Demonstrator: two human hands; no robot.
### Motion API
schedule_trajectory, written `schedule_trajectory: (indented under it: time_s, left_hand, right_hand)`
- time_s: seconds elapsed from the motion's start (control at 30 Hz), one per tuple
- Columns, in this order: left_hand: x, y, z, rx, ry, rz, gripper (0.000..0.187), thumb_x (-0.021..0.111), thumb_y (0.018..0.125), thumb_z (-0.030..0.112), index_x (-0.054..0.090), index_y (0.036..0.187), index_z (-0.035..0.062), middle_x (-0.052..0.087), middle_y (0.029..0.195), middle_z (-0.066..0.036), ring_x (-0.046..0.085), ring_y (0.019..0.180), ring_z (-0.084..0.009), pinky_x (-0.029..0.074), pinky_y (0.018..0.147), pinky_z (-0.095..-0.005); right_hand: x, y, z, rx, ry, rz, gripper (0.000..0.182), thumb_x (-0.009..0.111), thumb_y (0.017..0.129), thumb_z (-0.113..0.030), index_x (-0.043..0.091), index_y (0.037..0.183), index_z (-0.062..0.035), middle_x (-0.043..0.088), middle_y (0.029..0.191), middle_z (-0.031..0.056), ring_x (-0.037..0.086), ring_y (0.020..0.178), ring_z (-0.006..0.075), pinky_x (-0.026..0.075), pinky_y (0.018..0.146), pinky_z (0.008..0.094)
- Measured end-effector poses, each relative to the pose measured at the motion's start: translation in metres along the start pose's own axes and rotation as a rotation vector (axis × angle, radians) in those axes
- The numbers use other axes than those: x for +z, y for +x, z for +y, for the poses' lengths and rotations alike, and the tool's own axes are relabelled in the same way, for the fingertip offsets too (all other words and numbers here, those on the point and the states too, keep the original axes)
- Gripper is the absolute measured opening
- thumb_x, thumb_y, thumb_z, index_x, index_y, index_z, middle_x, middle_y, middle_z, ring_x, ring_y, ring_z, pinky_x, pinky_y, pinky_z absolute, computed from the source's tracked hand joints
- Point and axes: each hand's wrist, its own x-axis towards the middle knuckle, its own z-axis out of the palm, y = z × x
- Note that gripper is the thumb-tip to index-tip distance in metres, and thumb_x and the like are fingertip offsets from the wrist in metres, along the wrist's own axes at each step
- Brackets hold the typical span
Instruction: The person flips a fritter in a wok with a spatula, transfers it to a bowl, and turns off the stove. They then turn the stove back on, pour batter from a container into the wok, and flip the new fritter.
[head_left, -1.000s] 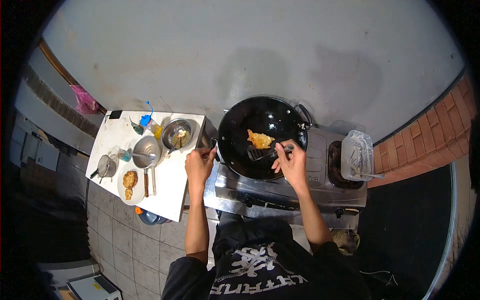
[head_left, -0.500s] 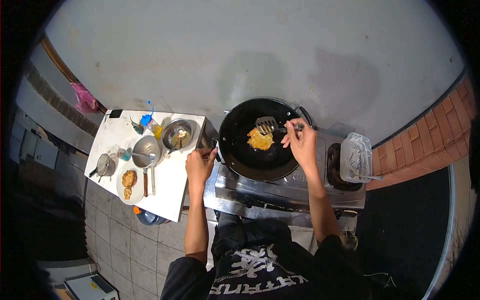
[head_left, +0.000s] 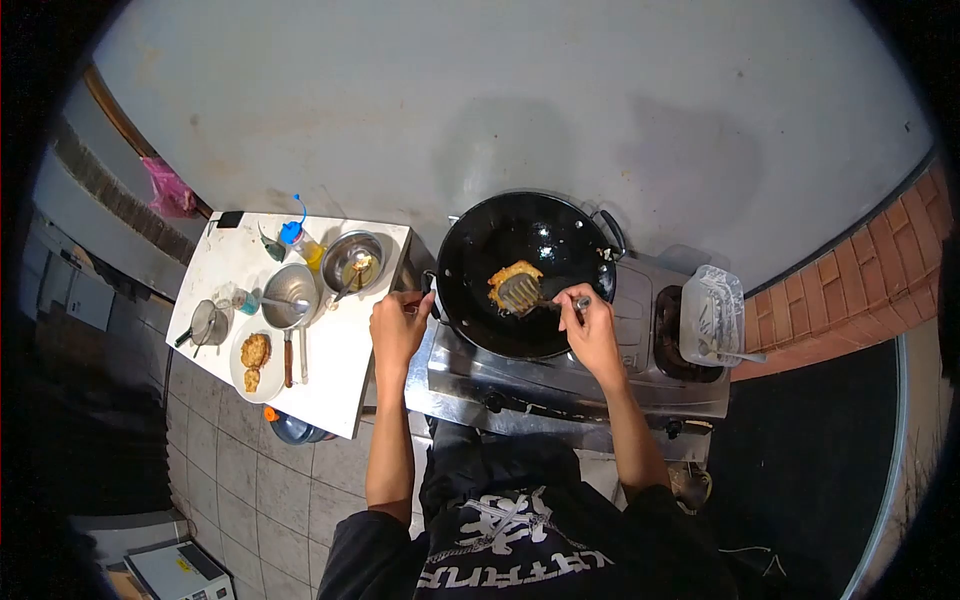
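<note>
A black wok [head_left: 480, 325] stands on the steel gas stove [head_left: 470, 378]. My left hand [head_left: 399, 318] is closed on the wok's left handle [head_left: 432, 290]. In my right hand [head_left: 590, 325] is the handle of a slotted spatula [head_left: 519, 293], held over the wok's right side. The spatula's head lies on the lower part of a golden-brown fried piece [head_left: 520, 269] in the wok and hides part of it. Oil glistens on the wok's far wall.
Left, a white table [head_left: 336, 385] holds a plate [head_left: 242, 375] with fried pieces, a metal bowl [head_left: 375, 243], a pan [head_left: 292, 275], a strainer [head_left: 203, 318] and a blue-capped bottle [head_left: 295, 236]. A plastic tub [head_left: 713, 315] sits on the stove's right. Behind is a grey wall [head_left: 480, 110].
My right hand and the spatula have moved down and toward me, and the spatula head now covers part of the fried piece. That piece looks browner. My left hand stays at the handle.
</note>
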Motion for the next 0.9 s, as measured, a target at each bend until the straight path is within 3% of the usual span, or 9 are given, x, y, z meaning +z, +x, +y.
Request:
schedule_trajectory:
  time_s: [0.23, 0.43, 0.9]
  left_hand:
    - [-0.001, 0.001, 0.002, -0.014, 0.019, -0.009, 0.031, 0.073, 0.081, 0.029, 0.073, 0.087, -0.0013, 0.069, 0.076, -0.019, 0.069, 0.073, -0.032, 0.053, 0.068, -0.037]
    - [-0.001, 0.001, 0.002, -0.042, 0.024, -0.019, 0.032, 0.073, 0.081, 0.029, 0.073, 0.087, -0.0019, 0.069, 0.077, -0.019, 0.07, 0.074, -0.0321, 0.053, 0.068, -0.0368]
    - [-0.007, -0.001, 0.013, 0.004, 0.052, -0.01, 0.03, 0.072, 0.082, 0.029, 0.073, 0.086, -0.0013, 0.069, 0.077, -0.02, 0.069, 0.074, -0.0324, 0.052, 0.068, -0.0371]
  right_hand:
    - [-0.011, -0.01, -0.004, 0.053, 0.044, -0.042, 0.009, 0.054, 0.095, -0.004, 0.056, 0.088, 0.0017, 0.054, 0.063, 0.0042, 0.054, 0.053, 0.0081, 0.041, 0.048, 0.0238]
    - [-0.013, 0.0, 0.0, 0.033, 0.118, 0.079, 0.012, 0.054, 0.096, -0.007, 0.056, 0.087, 0.0011, 0.055, 0.063, 0.0032, 0.052, 0.051, 0.0071, 0.039, 0.046, 0.0235]
    - [-0.022, 0.019, -0.022, -0.001, -0.061, 0.007, 0.013, 0.057, 0.094, -0.008, 0.053, 0.087, 0.0023, 0.057, 0.063, 0.0081, 0.051, 0.052, 0.01, 0.038, 0.048, 0.0277]
